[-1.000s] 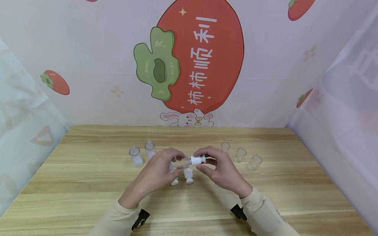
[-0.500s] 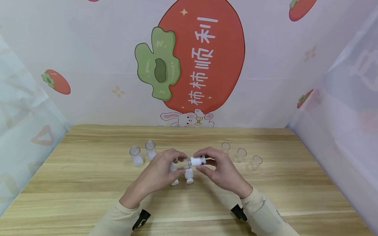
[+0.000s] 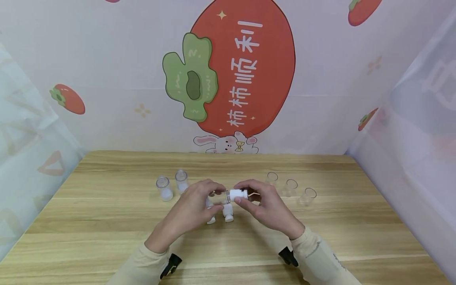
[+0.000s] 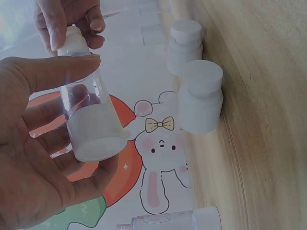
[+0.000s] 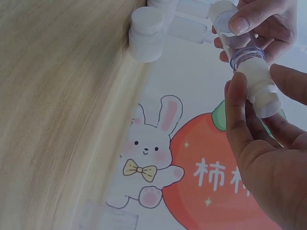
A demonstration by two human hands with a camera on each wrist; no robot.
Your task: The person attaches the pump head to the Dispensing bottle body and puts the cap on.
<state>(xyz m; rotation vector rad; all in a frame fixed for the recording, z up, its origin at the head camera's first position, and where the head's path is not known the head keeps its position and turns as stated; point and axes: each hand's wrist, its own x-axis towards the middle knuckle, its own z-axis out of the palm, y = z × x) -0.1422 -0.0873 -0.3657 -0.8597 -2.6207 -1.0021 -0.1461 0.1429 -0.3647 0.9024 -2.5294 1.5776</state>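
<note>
My left hand [image 3: 194,202] grips a clear bottle [image 4: 96,115] with a white base, tilted nearly sideways in the head view. My right hand [image 3: 263,204] pinches a white pump-like top [image 5: 258,84] between thumb and fingers. This top meets the bottle's open end; how far it is seated cannot be told. Two more white tops of the same shape, one white top [image 4: 201,96] in front of the other white top [image 4: 185,45], stand upright on the table below my hands. The left hand partly covers them in the head view.
Two clear bottles with white bottoms, a front bottle [image 3: 164,189] and a back bottle [image 3: 181,181], stand left of my hands. Three clear cups, including the nearest cup [image 3: 308,196], form a slanting row at right. A printed cloth [image 3: 117,79] rises behind the wooden table [image 3: 107,237].
The bottle in my left hand has shifted slightly right, closing up against the white top. My right fingers and thumb have changed their hold around the top.
</note>
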